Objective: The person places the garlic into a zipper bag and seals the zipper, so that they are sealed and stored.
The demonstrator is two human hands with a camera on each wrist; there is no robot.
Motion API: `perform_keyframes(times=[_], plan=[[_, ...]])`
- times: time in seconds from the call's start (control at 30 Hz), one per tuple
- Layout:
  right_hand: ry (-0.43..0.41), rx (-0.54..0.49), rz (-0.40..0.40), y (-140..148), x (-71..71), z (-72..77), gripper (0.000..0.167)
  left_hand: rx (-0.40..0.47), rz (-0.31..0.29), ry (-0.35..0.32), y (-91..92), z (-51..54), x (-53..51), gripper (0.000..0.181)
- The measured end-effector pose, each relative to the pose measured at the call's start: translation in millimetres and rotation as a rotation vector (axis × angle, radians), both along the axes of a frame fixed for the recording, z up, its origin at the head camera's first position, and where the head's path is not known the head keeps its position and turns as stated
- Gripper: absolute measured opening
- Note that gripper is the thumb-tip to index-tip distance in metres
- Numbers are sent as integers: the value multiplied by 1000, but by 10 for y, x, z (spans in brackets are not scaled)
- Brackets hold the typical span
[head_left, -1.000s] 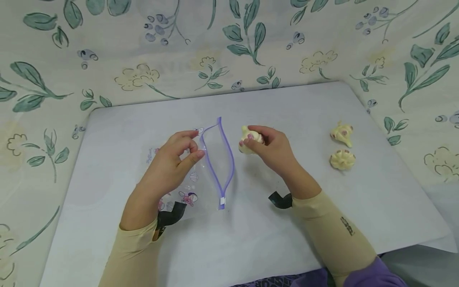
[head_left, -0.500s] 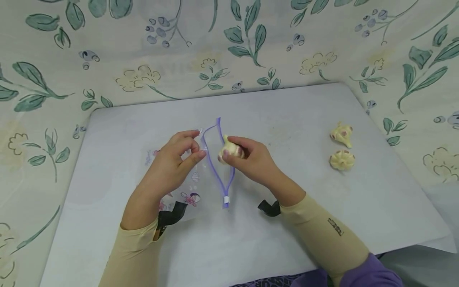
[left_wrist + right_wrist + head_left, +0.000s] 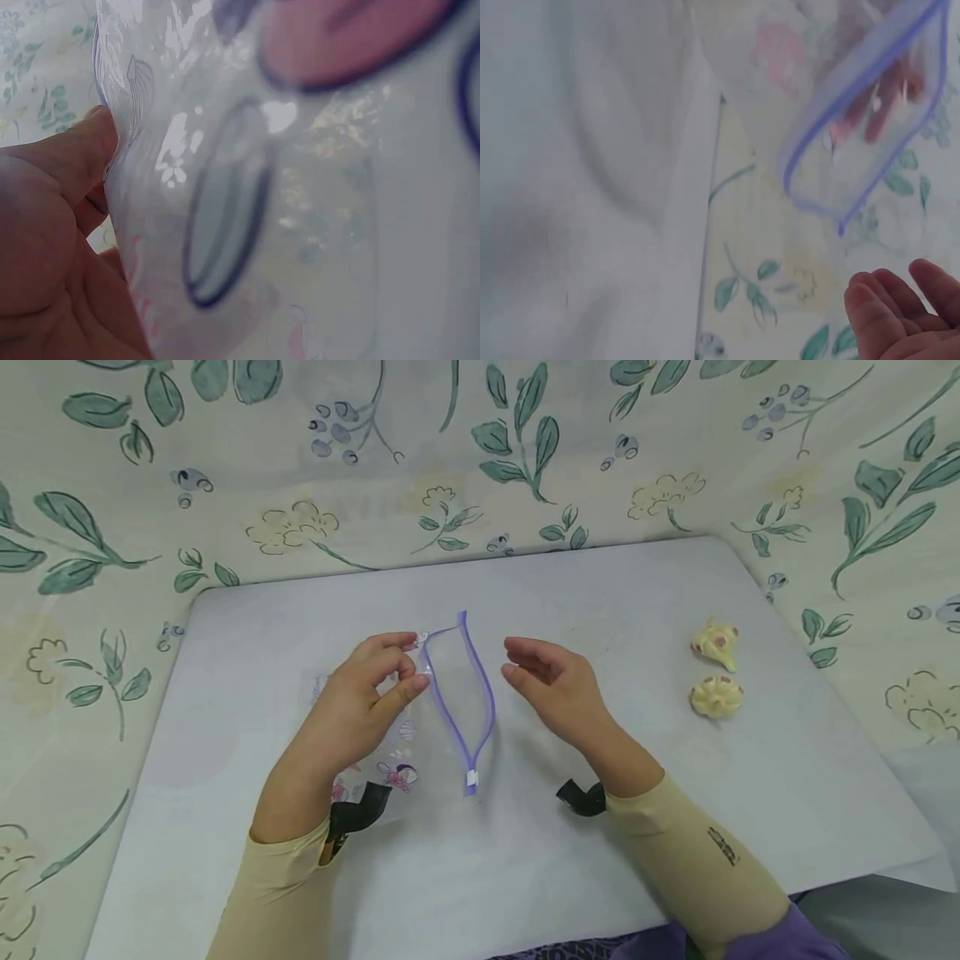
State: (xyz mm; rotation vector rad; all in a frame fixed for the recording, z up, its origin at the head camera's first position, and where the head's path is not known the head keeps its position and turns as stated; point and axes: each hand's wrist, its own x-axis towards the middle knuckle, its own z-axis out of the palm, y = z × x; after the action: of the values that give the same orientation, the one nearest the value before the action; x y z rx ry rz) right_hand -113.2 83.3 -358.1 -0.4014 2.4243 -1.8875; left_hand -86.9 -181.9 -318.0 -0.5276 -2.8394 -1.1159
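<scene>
A clear zip bag [image 3: 492,697] with printed cartoon figures and a purple zip stands with its mouth gaping to the right in the head view. My left hand [image 3: 356,702] pinches the near side of its mouth between thumb and fingers; in the left wrist view the clear film [image 3: 322,202] fills most of the picture beside the palm. Just right of the mouth, apart from it, is my right hand [image 3: 558,693], fingers loosely bent and holding nothing. Two pale garlic bulbs, one upper [image 3: 716,643] and one lower [image 3: 716,697], lie at the right. Whatever is inside the bag is hidden.
A white tabletop [image 3: 600,877] lies under everything, its far edge against a leaf-patterned cloth [image 3: 420,468]. Black straps stick out at the left wrist [image 3: 362,807] and the right wrist [image 3: 582,797].
My right hand carried a garlic bulb leftward into the bag's mouth, let it go, and drew back to the right. The left hand has kept its pinch on the bag.
</scene>
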Motion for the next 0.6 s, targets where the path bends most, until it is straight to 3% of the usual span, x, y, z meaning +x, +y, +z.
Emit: perform_keyframes(times=[0.13, 0.23, 0.37, 0.47, 0.6], plan=[[-10, 5, -111, 282, -71, -7, 36, 7, -4, 11, -3, 8, 6, 18], [-68, 1, -209, 543, -129, -30, 36, 6, -6, 8, 14, 7, 14, 19], [-155, -104, -327, 883, -184, -70, 40, -1, 0, -8, 38, 1, 24, 19], [-173, -206, -400, 1107, -209, -89, 41, -4, 6, -18, 54, -4, 35, 19], [-170, -188, -502, 1354, -240, -88, 42, -6, 17, -28, 63, -11, 60, 19]])
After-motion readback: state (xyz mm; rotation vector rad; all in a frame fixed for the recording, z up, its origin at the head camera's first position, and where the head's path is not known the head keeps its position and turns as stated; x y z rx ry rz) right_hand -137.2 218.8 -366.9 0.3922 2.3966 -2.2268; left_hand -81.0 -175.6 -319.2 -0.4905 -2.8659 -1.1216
